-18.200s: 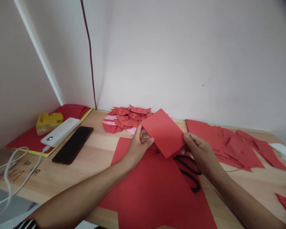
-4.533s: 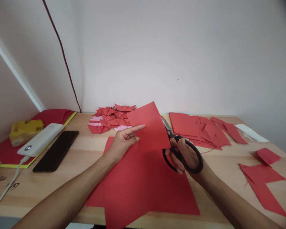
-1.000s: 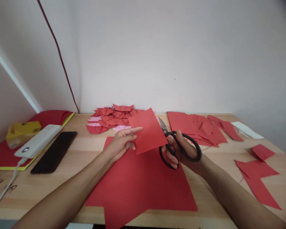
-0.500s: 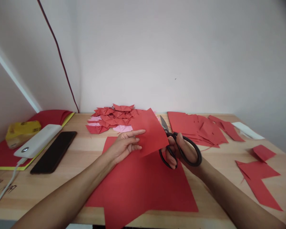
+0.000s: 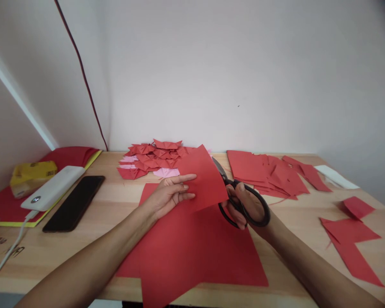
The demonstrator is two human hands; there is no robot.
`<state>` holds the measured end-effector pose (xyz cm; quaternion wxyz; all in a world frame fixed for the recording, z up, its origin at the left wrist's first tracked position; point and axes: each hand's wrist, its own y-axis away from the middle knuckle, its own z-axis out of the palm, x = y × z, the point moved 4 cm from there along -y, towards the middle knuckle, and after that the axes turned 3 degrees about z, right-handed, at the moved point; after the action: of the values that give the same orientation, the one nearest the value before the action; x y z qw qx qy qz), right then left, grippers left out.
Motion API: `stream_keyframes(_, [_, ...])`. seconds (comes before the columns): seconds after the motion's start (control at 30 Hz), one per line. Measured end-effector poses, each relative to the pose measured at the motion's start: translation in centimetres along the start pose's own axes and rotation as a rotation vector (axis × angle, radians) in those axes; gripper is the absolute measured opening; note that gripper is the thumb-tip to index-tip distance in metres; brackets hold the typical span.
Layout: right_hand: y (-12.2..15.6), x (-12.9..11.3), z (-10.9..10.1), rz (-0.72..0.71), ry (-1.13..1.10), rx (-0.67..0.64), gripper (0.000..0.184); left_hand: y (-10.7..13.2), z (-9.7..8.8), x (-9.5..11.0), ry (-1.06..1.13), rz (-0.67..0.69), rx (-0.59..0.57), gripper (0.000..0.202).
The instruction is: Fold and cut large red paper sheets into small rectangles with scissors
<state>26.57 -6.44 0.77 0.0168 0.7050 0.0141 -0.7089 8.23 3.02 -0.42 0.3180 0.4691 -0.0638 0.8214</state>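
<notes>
My left hand (image 5: pixel 171 194) grips a sheet of red paper (image 5: pixel 205 179), its fingers laid along the near face and part of the sheet hidden behind them. The lower part of this paper hangs over the red sheets (image 5: pixel 234 256) lying on the table. My right hand (image 5: pixel 244 203) is closed around the black handles of a pair of scissors (image 5: pixel 263 209). Their blades point up and left, beside the right edge of the held paper, partly hidden behind it.
Folded red and pink paper pieces (image 5: pixel 157 156) are heaped at the back. Cut red papers (image 5: pixel 247 164) lie behind my right hand, with red scraps (image 5: pixel 349 231) farther right. At left are a black phone (image 5: pixel 75 203), a white power bank (image 5: pixel 53 188) and a yellow roll (image 5: pixel 32 177).
The scissors' handles have drawn closer together and the blades have moved slightly left against the paper's edge. The view has shifted a little. My left hand keeps its hold.
</notes>
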Motion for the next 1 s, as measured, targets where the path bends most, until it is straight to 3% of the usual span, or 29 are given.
stream_keyframes(0.33, [0.3,-0.1,-0.4,-0.006,0.137,0.061,0.064,-0.1,-0.2,0.0,-0.024,0.004,-0.017,0.034])
stream_keyframes(0.5, [0.3,-0.9,-0.4,-0.04,0.281,0.036,0.073,0.0,-0.2,0.2,-0.042,0.009,-0.016,0.034])
stream_keyframes(0.77, [0.0,0.7,0.0,0.0,0.086,-0.149,0.066,-0.2,-0.1,0.7,-0.15,0.11,-0.032,0.031])
stream_keyframes(1.0, [-0.1,-1.2,0.6,-0.145,0.175,-0.29,0.078,0.0,-0.5,0.5,-0.22,0.066,-0.061,0.034])
